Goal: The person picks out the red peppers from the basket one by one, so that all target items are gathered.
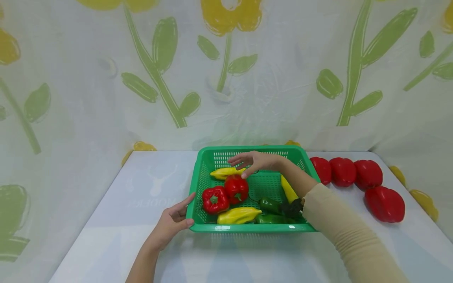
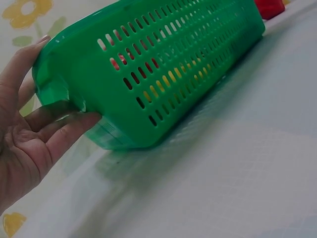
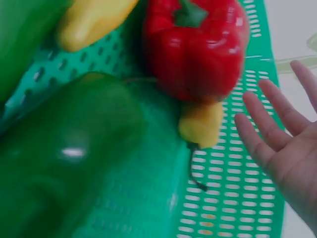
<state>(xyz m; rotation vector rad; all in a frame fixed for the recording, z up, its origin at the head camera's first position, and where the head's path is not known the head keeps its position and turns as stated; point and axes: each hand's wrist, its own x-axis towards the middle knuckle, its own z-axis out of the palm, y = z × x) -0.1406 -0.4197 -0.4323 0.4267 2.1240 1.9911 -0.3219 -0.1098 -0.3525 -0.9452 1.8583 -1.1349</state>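
A green plastic basket (image 1: 255, 228) stands on the table, holding red bell peppers, yellow peppers and green peppers. My left hand (image 1: 173, 220) grips its front left corner, with fingers at the rim and thumb against the side, as the left wrist view also shows (image 2: 29, 144). Over the basket hovers my right hand (image 1: 258, 160), fingers spread and nothing held. Nearest to it is a red bell pepper (image 1: 236, 189), with another red bell pepper (image 1: 216, 200) beside it and a yellow pepper (image 1: 226, 173) behind. A large green pepper (image 3: 74, 148) fills the lower left of the right wrist view.
Several red bell peppers (image 1: 342, 172) lie on the table to the right of the basket, one (image 1: 385, 204) nearer the front. In the basket are another yellow pepper (image 1: 238, 215) and a dark green item (image 1: 291, 209). A flowered curtain (image 1: 262, 98) hangs behind.
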